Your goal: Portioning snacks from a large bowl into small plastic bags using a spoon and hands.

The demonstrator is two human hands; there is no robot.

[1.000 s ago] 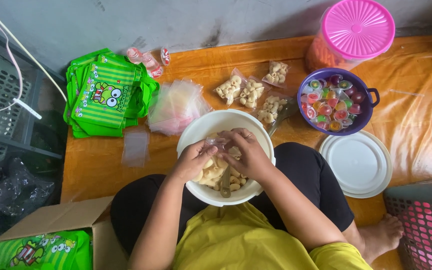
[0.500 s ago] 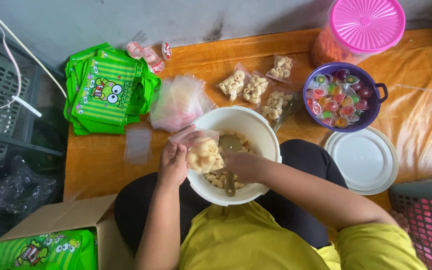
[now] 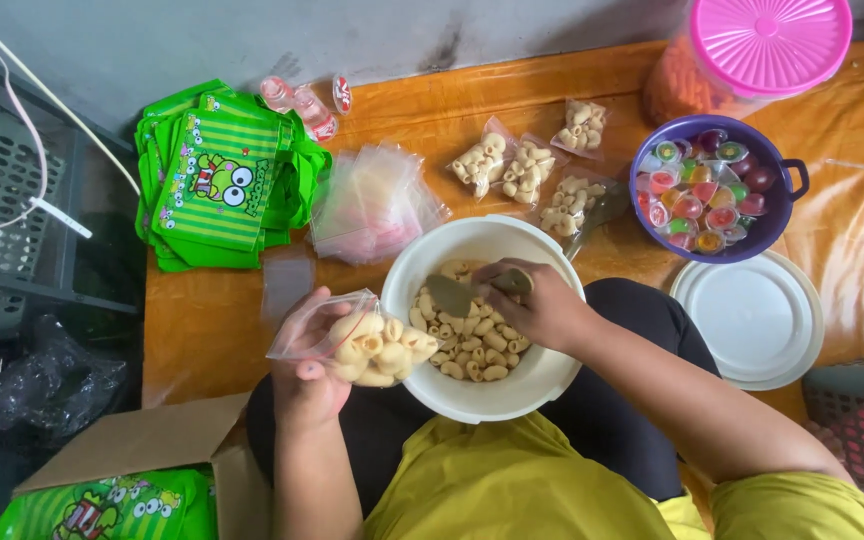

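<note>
My left hand [image 3: 307, 372] holds a small clear plastic bag [image 3: 357, 337] partly filled with pale shell-shaped snacks, just left of a white bowl [image 3: 452, 392] on my lap. My right hand [image 3: 542, 300] is over the bowl, gripping a metal spoon [image 3: 452, 293] above the loose snacks [image 3: 472, 345] inside. Several filled snack bags [image 3: 527, 170] lie on the orange mat beyond the bowl.
A stack of empty clear bags [image 3: 372, 200] and a pile of green frog-print pouches [image 3: 217, 180] lie at the left. A purple bowl of jelly cups [image 3: 712, 190], a white lid [image 3: 752, 318] and a pink-lidded tub [image 3: 752, 50] sit at the right. A cardboard box [image 3: 142, 450] is near left.
My left hand has drawn the filled bag out of the bowl to its left side. My right hand has shifted right inside the bowl with the spoon.
</note>
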